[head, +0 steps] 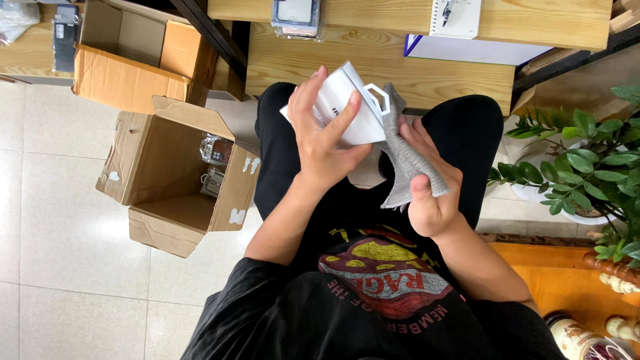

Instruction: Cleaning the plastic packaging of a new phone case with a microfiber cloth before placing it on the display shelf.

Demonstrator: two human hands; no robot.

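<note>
Left hand (325,137) is closed around a white card package (347,107) over the lap, near the wooden desk's (427,77) front edge, while the right hand (430,183) pinches a grey sock (408,157) touching it.

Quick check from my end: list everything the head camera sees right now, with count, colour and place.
White folded card package with hexagonal hang tab: one, white, held above the lap.
Grey knitted fabric piece: one, grey, right of the package.
Open brown cardboard box: one, brown, on the floor at left, small wrapped items inside.
Second brown cardboard box: one, brown, upper left.
Light wooden desk: one, pale wood, top.
White spiral notepad: one, white, on the desk.
Green leafy potted plant: one, green, right.
Left hand: grip closed on the package.
Right hand: grip closed on the fabric.
</note>
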